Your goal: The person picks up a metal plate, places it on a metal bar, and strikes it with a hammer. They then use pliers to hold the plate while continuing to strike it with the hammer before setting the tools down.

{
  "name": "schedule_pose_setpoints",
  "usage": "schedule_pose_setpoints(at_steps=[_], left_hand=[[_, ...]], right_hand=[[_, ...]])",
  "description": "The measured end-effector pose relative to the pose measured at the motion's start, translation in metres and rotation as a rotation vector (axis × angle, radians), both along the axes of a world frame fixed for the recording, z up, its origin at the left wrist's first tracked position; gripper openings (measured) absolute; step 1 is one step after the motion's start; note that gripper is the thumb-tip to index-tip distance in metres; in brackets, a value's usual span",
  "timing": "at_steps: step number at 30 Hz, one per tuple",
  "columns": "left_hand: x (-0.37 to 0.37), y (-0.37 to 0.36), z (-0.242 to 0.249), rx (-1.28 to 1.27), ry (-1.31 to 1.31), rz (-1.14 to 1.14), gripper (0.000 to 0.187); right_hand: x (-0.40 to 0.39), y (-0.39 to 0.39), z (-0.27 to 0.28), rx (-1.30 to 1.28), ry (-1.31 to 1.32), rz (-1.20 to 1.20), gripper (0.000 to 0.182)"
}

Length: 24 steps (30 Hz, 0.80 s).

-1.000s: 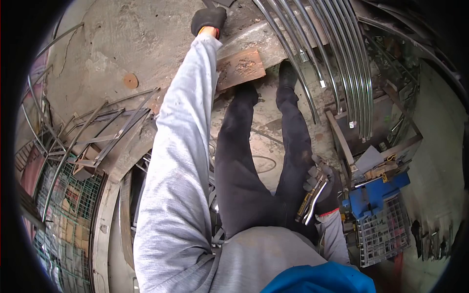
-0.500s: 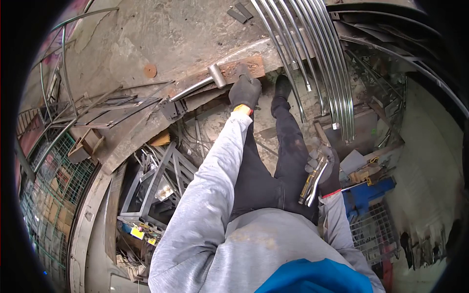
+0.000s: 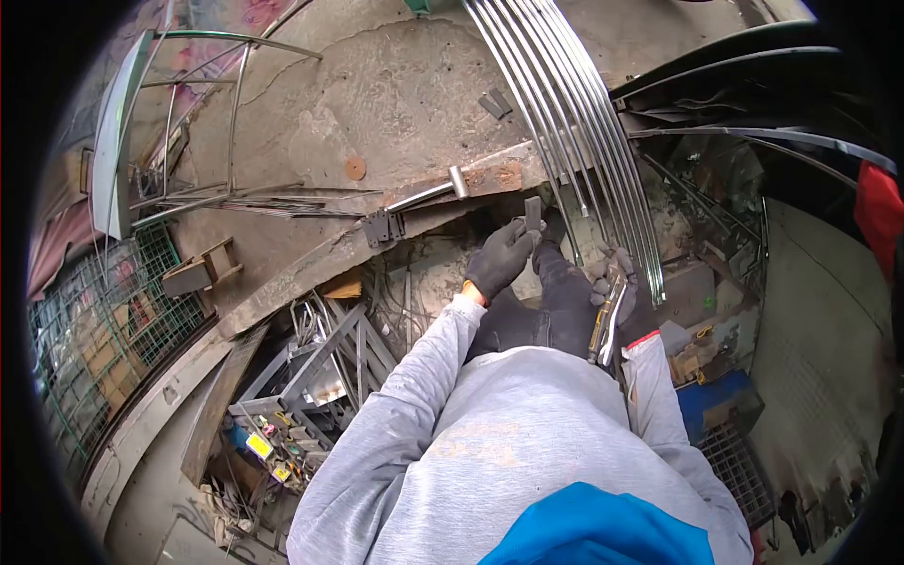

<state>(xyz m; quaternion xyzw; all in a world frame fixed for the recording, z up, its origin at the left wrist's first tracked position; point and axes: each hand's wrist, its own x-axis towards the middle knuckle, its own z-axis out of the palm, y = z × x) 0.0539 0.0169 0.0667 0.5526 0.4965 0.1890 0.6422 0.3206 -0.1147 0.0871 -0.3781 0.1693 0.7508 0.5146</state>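
Note:
My left hand (image 3: 499, 256), in a dark glove, is closed on a small flat grey metal piece (image 3: 533, 213) that stands up from the fingers, in front of my legs. In my right hand (image 3: 629, 290), also gloved, are silver pliers (image 3: 610, 325) and a slim yellow-and-black tool (image 3: 598, 331) whose kind I cannot make out. Both point down towards my body. A steel hammer (image 3: 459, 183) lies on the rusty strip of the ledge (image 3: 504, 176), beyond my left hand. Dark flat metal plates (image 3: 384, 227) sit at the ledge's edge.
Long shiny metal tubes (image 3: 574, 113) extend over the ledge just beyond my right hand. Two dark flat strips (image 3: 494, 104) and a rusty disc (image 3: 355, 168) lie on the concrete. Metal frames (image 3: 320, 353) crowd the lower left; dark curved sheets (image 3: 734, 85) stand at upper right.
My left hand has drawn back from the ledge towards my body, and the flat metal piece now shows in it. My right hand keeps its tools. The camera view has shifted.

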Motion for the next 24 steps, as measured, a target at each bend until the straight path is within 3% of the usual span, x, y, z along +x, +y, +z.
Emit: schedule_pose_setpoints(at_steps=[2,8,12,16,19,21,24], left_hand=[[-0.004,0.007,0.05,-0.423,-0.244,0.162,0.033],[-0.014,0.029,0.12,-0.371,-0.42,0.148,0.037],[-0.016,0.042,0.131,-0.287,-0.491,0.08,0.037],[-0.026,0.046,0.134,-0.208,-0.421,-0.135,0.038],[-0.036,0.048,0.121,-0.175,-0.329,-0.214,0.042],[-0.043,0.051,0.135,-0.173,-0.227,-0.269,0.043],[-0.039,0.047,0.155,0.058,-0.193,-0.151,0.036]], right_hand=[[-0.005,0.026,0.027,0.096,-0.171,0.095,0.056],[-0.027,0.088,0.074,0.294,-0.431,0.135,0.042],[-0.046,0.117,0.115,0.2,-0.538,0.194,0.028],[-0.072,0.138,0.17,0.413,-0.748,0.223,0.033],[-0.083,0.141,0.184,0.526,-0.801,0.274,0.034],[-0.09,0.14,0.161,0.601,-0.921,0.272,0.033],[-0.105,0.137,0.143,0.615,-1.084,0.294,0.033]])
